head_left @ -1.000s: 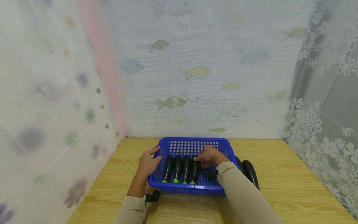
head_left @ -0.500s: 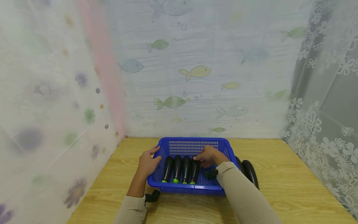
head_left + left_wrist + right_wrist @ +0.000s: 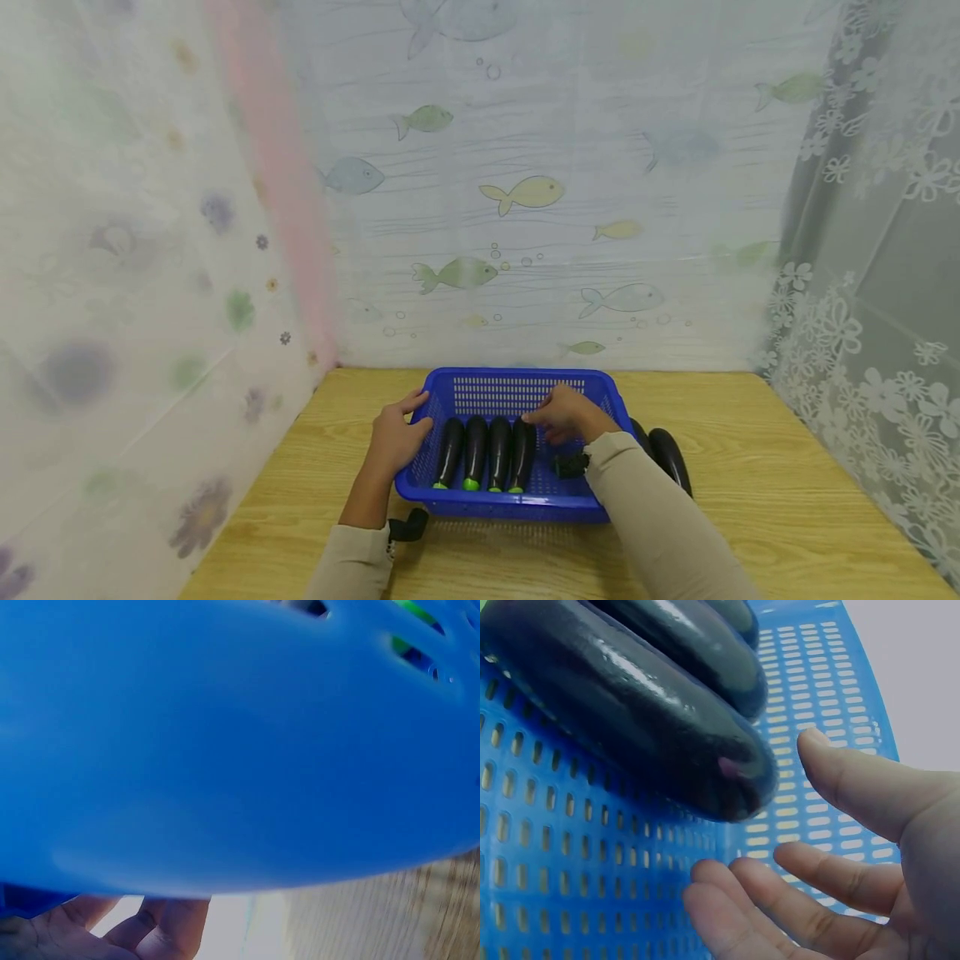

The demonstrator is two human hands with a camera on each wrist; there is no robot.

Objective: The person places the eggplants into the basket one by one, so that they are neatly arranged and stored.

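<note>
A blue plastic basket (image 3: 525, 500) stands on the table with several eggplants (image 3: 476, 450) side by side in its left half, green ends toward me. My left hand (image 3: 397, 437) grips the basket's left rim; in the left wrist view the basket wall (image 3: 225, 750) hides most of that hand. Over the right half of the basket is my right hand (image 3: 566, 415), just past the far end of the rightmost eggplant (image 3: 522, 454). In the right wrist view its thumb and fingers (image 3: 847, 881) are spread, apart from the nearest eggplant (image 3: 630, 705).
Outside the basket's right wall, more eggplants (image 3: 670, 458) lie on the wooden table (image 3: 772, 500), partly hidden by the right sleeve (image 3: 652, 508). A fish-print curtain (image 3: 540, 250) hangs behind the table, with patterned sheets at both sides.
My right hand has let go of the rightmost eggplant's far end and moved slightly up and right. The left hand and basket stay in place.
</note>
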